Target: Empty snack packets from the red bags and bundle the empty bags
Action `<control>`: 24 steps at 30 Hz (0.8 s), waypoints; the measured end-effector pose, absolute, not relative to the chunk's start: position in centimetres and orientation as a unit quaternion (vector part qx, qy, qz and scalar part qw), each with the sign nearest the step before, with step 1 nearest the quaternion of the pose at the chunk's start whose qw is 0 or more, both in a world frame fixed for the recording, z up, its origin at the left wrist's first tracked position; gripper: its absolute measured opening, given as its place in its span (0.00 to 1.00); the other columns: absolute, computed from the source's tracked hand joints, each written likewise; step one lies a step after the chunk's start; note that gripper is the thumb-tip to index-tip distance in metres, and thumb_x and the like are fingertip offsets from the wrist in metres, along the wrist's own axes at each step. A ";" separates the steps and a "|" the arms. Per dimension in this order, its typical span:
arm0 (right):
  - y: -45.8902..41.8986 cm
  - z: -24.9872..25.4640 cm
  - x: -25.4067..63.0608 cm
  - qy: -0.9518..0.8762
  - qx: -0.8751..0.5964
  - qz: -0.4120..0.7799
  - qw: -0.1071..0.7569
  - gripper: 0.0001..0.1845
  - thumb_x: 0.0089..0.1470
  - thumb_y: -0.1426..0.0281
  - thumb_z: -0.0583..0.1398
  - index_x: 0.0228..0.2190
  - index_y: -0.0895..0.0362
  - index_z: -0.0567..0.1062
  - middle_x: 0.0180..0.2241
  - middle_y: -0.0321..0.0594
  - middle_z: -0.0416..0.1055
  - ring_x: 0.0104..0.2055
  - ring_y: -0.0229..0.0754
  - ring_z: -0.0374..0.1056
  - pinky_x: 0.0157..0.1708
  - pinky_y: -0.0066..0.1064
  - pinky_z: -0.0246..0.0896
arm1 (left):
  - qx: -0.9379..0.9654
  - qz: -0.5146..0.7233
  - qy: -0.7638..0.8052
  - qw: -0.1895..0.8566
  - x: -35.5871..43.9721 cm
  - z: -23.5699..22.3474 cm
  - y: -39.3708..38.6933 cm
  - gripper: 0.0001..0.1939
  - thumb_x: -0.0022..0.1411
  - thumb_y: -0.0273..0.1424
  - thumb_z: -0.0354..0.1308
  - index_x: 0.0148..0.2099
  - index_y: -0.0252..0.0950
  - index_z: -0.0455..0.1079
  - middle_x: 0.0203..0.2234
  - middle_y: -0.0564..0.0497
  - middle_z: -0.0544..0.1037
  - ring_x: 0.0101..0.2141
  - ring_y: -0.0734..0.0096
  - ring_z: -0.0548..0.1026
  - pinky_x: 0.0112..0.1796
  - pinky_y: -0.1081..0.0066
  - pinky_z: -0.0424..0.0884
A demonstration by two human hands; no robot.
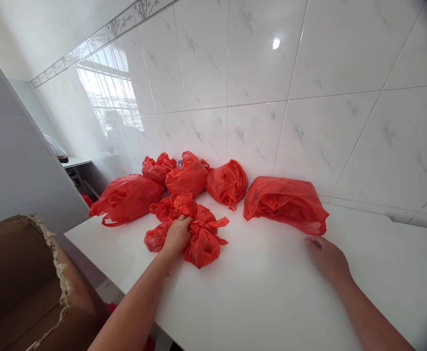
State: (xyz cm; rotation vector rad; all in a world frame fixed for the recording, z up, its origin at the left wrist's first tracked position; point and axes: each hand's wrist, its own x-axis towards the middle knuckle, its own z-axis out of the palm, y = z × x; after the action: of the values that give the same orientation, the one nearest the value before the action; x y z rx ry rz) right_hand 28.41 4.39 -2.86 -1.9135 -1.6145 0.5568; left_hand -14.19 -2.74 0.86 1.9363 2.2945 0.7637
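Observation:
My left hand [179,235] is closed on a red plastic bag [201,248] in a bunch of small knotted red bags near the middle of the white table. Its fingertips are partly hidden in the crumpled plastic. My right hand [328,261] rests on the table with the fingers curled in and nothing visible in them. Just beyond its fingertips lies a larger red plastic bag [284,200] on its side against the wall, its folded mouth facing me.
More filled red bags stand along the tiled wall: a wide one [129,197] at the left, a bag [186,178] with a bottle top beside it, and a rounded one [228,183]. An open cardboard box [67,278] with a torn rim stands left of the table [264,292].

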 end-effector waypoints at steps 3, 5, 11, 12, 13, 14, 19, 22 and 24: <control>4.3 -2.8 28.4 -0.602 -0.716 0.211 0.283 0.17 0.51 0.56 0.50 0.35 0.50 0.73 0.38 0.35 0.74 0.37 0.44 0.68 0.32 0.32 0.58 | 0.631 0.298 0.715 0.047 -13.8 0.9 -3.5 0.16 0.44 0.17 0.45 0.31 0.36 0.70 0.33 0.48 0.74 0.34 0.66 0.72 0.34 0.70 0.65; 4.2 -2.8 28.4 -0.602 -0.716 0.214 0.280 0.18 0.51 0.55 0.50 0.35 0.50 0.73 0.38 0.35 0.74 0.37 0.45 0.68 0.32 0.33 0.58 | 0.628 0.332 0.700 0.067 -14.0 1.3 -3.8 0.16 0.43 0.17 0.44 0.30 0.36 0.69 0.28 0.51 0.75 0.29 0.69 0.72 0.30 0.72 0.65; 4.4 -2.9 28.7 -0.607 -0.716 0.208 0.277 0.19 0.50 0.55 0.51 0.37 0.51 0.73 0.40 0.39 0.73 0.38 0.48 0.68 0.33 0.35 0.60 | 0.595 0.439 0.669 0.075 -16.4 5.9 -5.2 0.18 0.44 0.20 0.45 0.35 0.35 0.71 0.26 0.54 0.75 0.28 0.70 0.73 0.29 0.75 0.67; 4.5 -3.0 28.7 -0.609 -0.715 0.206 0.274 0.19 0.50 0.55 0.51 0.38 0.51 0.73 0.40 0.39 0.73 0.38 0.48 0.68 0.32 0.35 0.60 | 0.582 0.463 0.666 0.064 -17.3 7.0 -5.6 0.18 0.44 0.20 0.46 0.36 0.35 0.71 0.26 0.55 0.75 0.28 0.71 0.72 0.30 0.75 0.67; 4.5 -3.0 28.8 -0.612 -0.716 0.202 0.270 0.20 0.49 0.54 0.51 0.38 0.51 0.73 0.40 0.40 0.73 0.38 0.49 0.68 0.32 0.36 0.60 | 0.560 0.499 0.660 0.045 -18.4 8.2 -6.1 0.17 0.45 0.21 0.47 0.36 0.35 0.72 0.26 0.55 0.75 0.27 0.71 0.72 0.29 0.75 0.68; 4.6 -3.0 28.8 -0.614 -0.718 0.198 0.263 0.20 0.49 0.54 0.51 0.38 0.51 0.73 0.40 0.41 0.73 0.38 0.49 0.68 0.32 0.36 0.60 | 0.538 0.527 0.658 0.020 -19.8 9.4 -6.7 0.16 0.45 0.22 0.48 0.36 0.34 0.72 0.26 0.55 0.75 0.27 0.72 0.72 0.29 0.75 0.68; 4.9 -3.3 29.1 -0.622 -0.732 0.183 0.208 0.21 0.51 0.51 0.49 0.38 0.49 0.71 0.39 0.42 0.72 0.37 0.50 0.68 0.33 0.36 0.60 | 0.404 0.477 0.761 -0.172 -28.2 14.7 -11.7 0.16 0.49 0.25 0.52 0.40 0.31 0.73 0.26 0.56 0.75 0.25 0.77 0.68 0.29 0.77 0.65; 5.7 -4.4 29.6 -0.619 -0.745 0.175 0.176 0.22 0.52 0.49 0.46 0.38 0.47 0.70 0.38 0.41 0.72 0.34 0.49 0.68 0.30 0.36 0.61 | 0.323 0.452 0.796 -0.241 -32.8 16.3 -16.3 0.18 0.49 0.25 0.53 0.44 0.27 0.72 0.27 0.55 0.73 0.28 0.77 0.66 0.30 0.77 0.63; 6.4 -5.4 30.0 -0.629 -0.748 0.137 0.165 0.23 0.53 0.48 0.44 0.37 0.46 0.69 0.37 0.42 0.72 0.32 0.48 0.68 0.28 0.35 0.60 | 0.255 0.419 0.825 -0.281 -35.0 16.3 -19.5 0.17 0.50 0.25 0.53 0.43 0.25 0.71 0.26 0.55 0.71 0.29 0.76 0.64 0.32 0.75 0.63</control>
State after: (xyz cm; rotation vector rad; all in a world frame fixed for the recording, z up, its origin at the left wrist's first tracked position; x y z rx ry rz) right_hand 30.00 6.44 -5.38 -2.1306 -1.7911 0.3917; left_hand -35.03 -19.49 16.26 0.9879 3.1896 1.6209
